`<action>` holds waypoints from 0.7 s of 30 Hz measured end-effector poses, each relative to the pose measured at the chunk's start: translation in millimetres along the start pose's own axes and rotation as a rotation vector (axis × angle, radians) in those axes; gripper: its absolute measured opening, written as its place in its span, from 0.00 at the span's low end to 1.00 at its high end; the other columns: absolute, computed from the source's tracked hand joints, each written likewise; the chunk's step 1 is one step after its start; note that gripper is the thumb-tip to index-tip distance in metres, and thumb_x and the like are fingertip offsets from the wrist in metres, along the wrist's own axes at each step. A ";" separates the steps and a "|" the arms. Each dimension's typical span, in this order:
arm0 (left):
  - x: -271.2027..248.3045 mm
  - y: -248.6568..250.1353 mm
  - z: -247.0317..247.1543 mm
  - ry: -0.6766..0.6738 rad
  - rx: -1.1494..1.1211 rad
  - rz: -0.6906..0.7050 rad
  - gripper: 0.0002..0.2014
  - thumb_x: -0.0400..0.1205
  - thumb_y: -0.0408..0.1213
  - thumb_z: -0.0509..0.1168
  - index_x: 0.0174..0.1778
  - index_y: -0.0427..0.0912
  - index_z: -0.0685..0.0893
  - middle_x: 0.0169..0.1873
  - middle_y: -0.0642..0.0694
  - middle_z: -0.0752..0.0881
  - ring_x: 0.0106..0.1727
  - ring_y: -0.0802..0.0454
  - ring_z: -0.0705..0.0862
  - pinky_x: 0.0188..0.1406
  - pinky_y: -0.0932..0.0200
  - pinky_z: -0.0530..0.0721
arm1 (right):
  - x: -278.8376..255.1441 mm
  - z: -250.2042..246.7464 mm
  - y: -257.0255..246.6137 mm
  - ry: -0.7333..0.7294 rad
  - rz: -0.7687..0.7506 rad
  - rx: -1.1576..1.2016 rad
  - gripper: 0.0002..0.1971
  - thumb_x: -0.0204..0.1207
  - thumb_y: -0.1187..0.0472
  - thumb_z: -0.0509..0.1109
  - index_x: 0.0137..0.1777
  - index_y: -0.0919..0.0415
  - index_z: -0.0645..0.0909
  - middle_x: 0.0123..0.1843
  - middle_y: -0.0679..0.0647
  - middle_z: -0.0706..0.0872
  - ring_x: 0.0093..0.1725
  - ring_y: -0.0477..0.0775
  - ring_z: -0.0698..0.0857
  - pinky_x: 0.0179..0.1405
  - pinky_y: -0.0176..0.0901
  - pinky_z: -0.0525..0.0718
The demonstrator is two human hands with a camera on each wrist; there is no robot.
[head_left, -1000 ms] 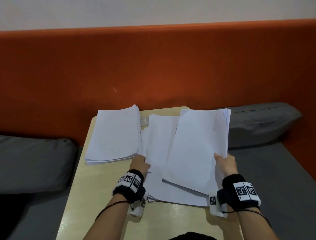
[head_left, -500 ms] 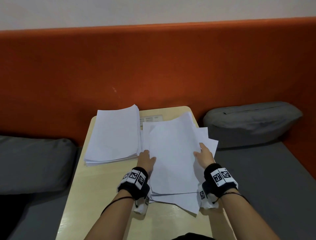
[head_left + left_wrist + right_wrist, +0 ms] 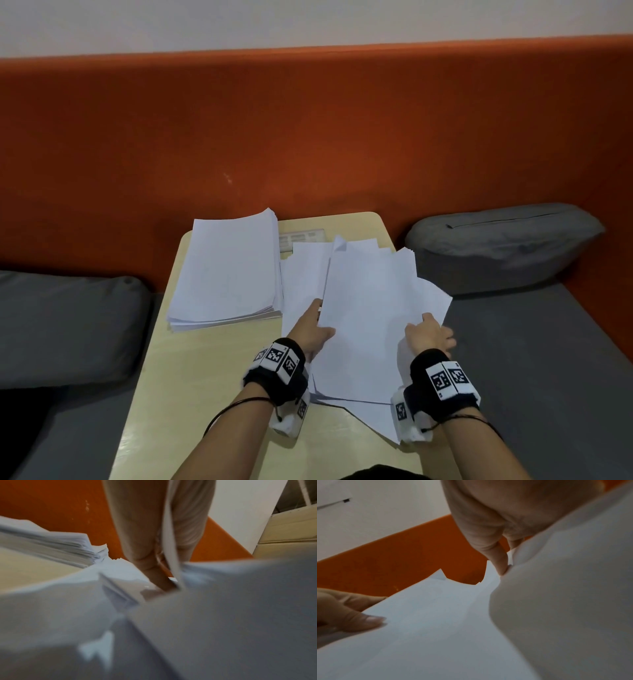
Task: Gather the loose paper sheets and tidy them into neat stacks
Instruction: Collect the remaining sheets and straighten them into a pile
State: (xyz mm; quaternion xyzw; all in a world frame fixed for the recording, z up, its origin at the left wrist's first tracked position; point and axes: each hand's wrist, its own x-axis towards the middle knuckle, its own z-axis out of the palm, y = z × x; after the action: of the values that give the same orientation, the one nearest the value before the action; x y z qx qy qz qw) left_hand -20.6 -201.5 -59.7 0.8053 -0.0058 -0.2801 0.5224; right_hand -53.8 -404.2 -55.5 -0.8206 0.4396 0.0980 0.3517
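Observation:
A neat stack of white paper [image 3: 226, 270] lies on the left half of the small table [image 3: 212, 394]. To its right lies a fanned, uneven pile of loose sheets [image 3: 366, 308], with corners sticking out past the table's right edge. My left hand [image 3: 320, 320] pinches the pile's left edge, with the thumb [image 3: 359, 620] on top and the fingers [image 3: 154, 561] reaching underneath. My right hand [image 3: 428, 327] grips the right edge, where the thumb [image 3: 498, 561] presses down and the paper curls up around it. The lower sheets are hidden under the top ones.
The table stands on a grey seat against an orange backrest [image 3: 308, 137]. Grey cushions lie at the left [image 3: 68, 325] and at the right [image 3: 496, 246]. A small printed label [image 3: 301, 238] lies at the table's back edge.
The bundle my right hand held up has come down onto the loose pile. Both hands closed in on its sides, and the right hand has since slid out to the right edge.

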 end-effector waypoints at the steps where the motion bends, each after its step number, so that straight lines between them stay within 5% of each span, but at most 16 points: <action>1: -2.8 2.7 0.1 -0.033 -0.001 0.008 0.22 0.80 0.27 0.59 0.68 0.47 0.65 0.49 0.46 0.79 0.28 0.52 0.75 0.27 0.64 0.76 | 1.0 -0.4 1.0 0.015 -0.015 0.039 0.18 0.79 0.63 0.59 0.70 0.61 0.72 0.72 0.69 0.64 0.70 0.69 0.65 0.69 0.59 0.67; 3: -9.5 4.6 1.4 -0.051 -0.029 0.029 0.23 0.83 0.26 0.56 0.71 0.51 0.64 0.50 0.46 0.80 0.38 0.49 0.83 0.33 0.73 0.82 | 2.1 -0.3 4.3 0.062 -0.088 0.160 0.15 0.78 0.64 0.61 0.64 0.64 0.76 0.69 0.68 0.69 0.64 0.68 0.73 0.64 0.55 0.74; 4: -11.9 2.5 1.4 -0.032 -0.080 0.051 0.25 0.83 0.26 0.56 0.74 0.52 0.63 0.59 0.47 0.81 0.53 0.47 0.84 0.49 0.72 0.82 | 1.9 0.8 6.9 0.088 -0.137 0.273 0.15 0.77 0.66 0.63 0.62 0.66 0.76 0.67 0.67 0.72 0.58 0.65 0.77 0.58 0.51 0.77; 6: -15.5 -1.9 -2.4 0.029 -0.207 0.122 0.28 0.83 0.25 0.57 0.77 0.52 0.62 0.73 0.50 0.74 0.72 0.52 0.74 0.72 0.60 0.71 | -3.3 0.0 10.3 0.095 -0.182 0.579 0.20 0.75 0.67 0.68 0.67 0.63 0.72 0.64 0.62 0.77 0.52 0.60 0.80 0.52 0.46 0.78; 8: -15.4 -6.3 -9.7 0.098 -0.304 0.170 0.30 0.81 0.29 0.61 0.79 0.51 0.61 0.76 0.51 0.70 0.76 0.54 0.70 0.78 0.49 0.65 | -9.8 -5.1 9.9 -0.046 -0.147 0.928 0.30 0.73 0.67 0.72 0.72 0.54 0.65 0.62 0.56 0.80 0.55 0.58 0.83 0.56 0.52 0.82; 11: -23.7 4.0 -21.5 0.120 -0.319 0.237 0.38 0.74 0.41 0.68 0.80 0.47 0.60 0.77 0.47 0.69 0.77 0.50 0.69 0.78 0.41 0.66 | -17.7 -22.6 0.2 -0.267 -0.268 1.014 0.22 0.74 0.73 0.70 0.67 0.61 0.72 0.58 0.58 0.84 0.54 0.57 0.85 0.53 0.49 0.84; 16: -35.4 36.5 -34.5 0.191 -0.316 0.454 0.27 0.71 0.39 0.67 0.66 0.53 0.70 0.62 0.47 0.81 0.63 0.50 0.82 0.64 0.53 0.81 | -28.8 -49.4 -25.2 -0.155 -0.567 0.948 0.11 0.73 0.75 0.70 0.52 0.64 0.78 0.45 0.52 0.85 0.44 0.50 0.84 0.37 0.26 0.85; 18: -39.7 47.7 -39.3 0.258 -0.357 0.519 0.27 0.71 0.39 0.69 0.66 0.47 0.71 0.60 0.48 0.82 0.57 0.61 0.84 0.58 0.63 0.83 | -33.6 -58.5 -34.0 -0.099 -0.643 0.956 0.10 0.72 0.73 0.72 0.44 0.58 0.78 0.43 0.50 0.85 0.46 0.53 0.84 0.41 0.31 0.85; 21: -47.4 62.1 -45.1 0.342 -0.397 0.586 0.26 0.72 0.32 0.70 0.66 0.37 0.73 0.55 0.45 0.84 0.49 0.70 0.84 0.50 0.71 0.83 | -42.6 -69.1 -41.5 -0.150 -0.753 0.973 0.12 0.72 0.71 0.73 0.51 0.56 0.79 0.48 0.51 0.87 0.49 0.53 0.86 0.51 0.44 0.83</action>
State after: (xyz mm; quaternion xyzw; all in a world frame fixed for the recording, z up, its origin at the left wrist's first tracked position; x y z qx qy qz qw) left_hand -22.3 -177.6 27.3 0.6878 -0.0938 0.0236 0.7194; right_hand -56.5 -407.1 35.6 -0.6559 0.0883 -0.1868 0.7260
